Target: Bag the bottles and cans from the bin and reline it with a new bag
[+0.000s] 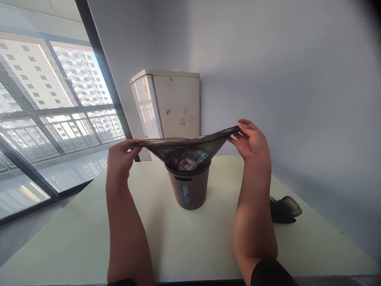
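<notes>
A small dark brown bin (190,190) stands on the pale table (83,234). A thin dark see-through bag (184,147) hangs in it, its mouth pulled wide above the rim. My left hand (119,157) pinches the bag's left edge. My right hand (251,140) pinches its right edge, a little higher. Some crumpled rubbish shows inside the bag at the bin's mouth.
A bunched dark bag (285,209) lies on the table to the right of my right forearm. A cream cabinet (168,105) with stains stands behind the table against the grey wall. A large window (50,115) fills the left side.
</notes>
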A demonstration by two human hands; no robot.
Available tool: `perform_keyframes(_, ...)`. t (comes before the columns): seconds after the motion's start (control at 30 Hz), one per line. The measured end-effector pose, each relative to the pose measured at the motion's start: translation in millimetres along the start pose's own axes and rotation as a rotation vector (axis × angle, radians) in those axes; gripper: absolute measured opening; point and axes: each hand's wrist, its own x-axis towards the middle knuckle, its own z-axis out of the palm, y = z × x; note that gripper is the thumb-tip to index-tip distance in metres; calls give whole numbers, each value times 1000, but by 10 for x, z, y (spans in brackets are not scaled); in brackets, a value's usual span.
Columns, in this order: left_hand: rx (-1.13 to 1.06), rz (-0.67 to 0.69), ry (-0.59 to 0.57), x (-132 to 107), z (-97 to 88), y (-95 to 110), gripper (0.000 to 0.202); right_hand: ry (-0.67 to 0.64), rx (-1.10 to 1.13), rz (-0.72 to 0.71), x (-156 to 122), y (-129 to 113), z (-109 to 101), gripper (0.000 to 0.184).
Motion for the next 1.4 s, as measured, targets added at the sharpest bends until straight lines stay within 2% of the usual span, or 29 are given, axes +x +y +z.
perform_keyframes(0.07, -46, 6, 85, 29, 55, -37, 17, 22, -92, -18, 12, -3, -15, 20)
perform_keyframes(0.13, -57, 2, 159, 58, 96, -83, 16, 6, -279, -20, 27, 3, -48, 20)
perform_keyframes(0.23, -9, -2, 208, 80, 110, -126, 21, -28, -531, -18, 77, 40, -159, 22)
perform_keyframes(0.3, 25, -13, 230, 86, 61, -139, 32, -29, -692, -3, 131, 77, -277, 23)
perform_keyframes(0.37, 136, -96, 222, 96, -50, -159, 39, -76, -962, 73, 186, 110, -410, 21)
perform_keyframes(0.4, 236, -158, 177, 104, -125, -175, 39, -146, -1122, 142, 209, 123, -472, 18)
perform_keyframes(0.47, 487, -288, -7, 117, -280, -217, 37, -393, -1373, 321, 233, 146, -563, 11)
perform_keyframes(0.53, 685, -386, -272, 119, -387, -253, 37, -682, -1416, 479, 232, 171, -591, 14)
perform_keyframes(0.6, 727, -441, -554, 107, -393, -270, 40, -868, -1326, 505, 218, 204, -552, 22)
perform_keyframes(0.67, 632, -445, -791, 90, -300, -277, 47, -938, -1196, 448, 200, 241, -471, 25)
perform_keyframes(0.7, 562, -433, -871, 83, -230, -282, 51, -949, -1131, 421, 191, 257, -426, 25)
perform_keyframes(0.8, 354, -377, -975, 81, -6, -310, 59, -942, -965, 362, 162, 283, -304, 27)
perform_keyframes(0.9, 170, -271, -943, 93, 167, -339, 66, -919, -887, 277, 135, 287, -209, 34)
perform_keyframes(1.03, -31, -145, -750, 82, 361, -331, 67, -892, -876, 241, 120, 305, -102, 35)
perform_keyframes(1.13, -138, -141, -639, 58, 494, -285, 64, -878, -906, 217, 122, 320, -56, 45)
perform_keyframes(1.23, -233, -130, -601, 36, 592, -228, 56, -884, -869, 164, 123, 309, -44, 52)
perform_keyframes(1.3, -256, -85, -578, 22, 644, -195, 51, -895, -855, 106, 117, 282, -41, 49)
perform_keyframes(1.4, -306, -23, -525, -8, 717, -149, 41, -977, -846, 12, 97, 237, -27, 33)
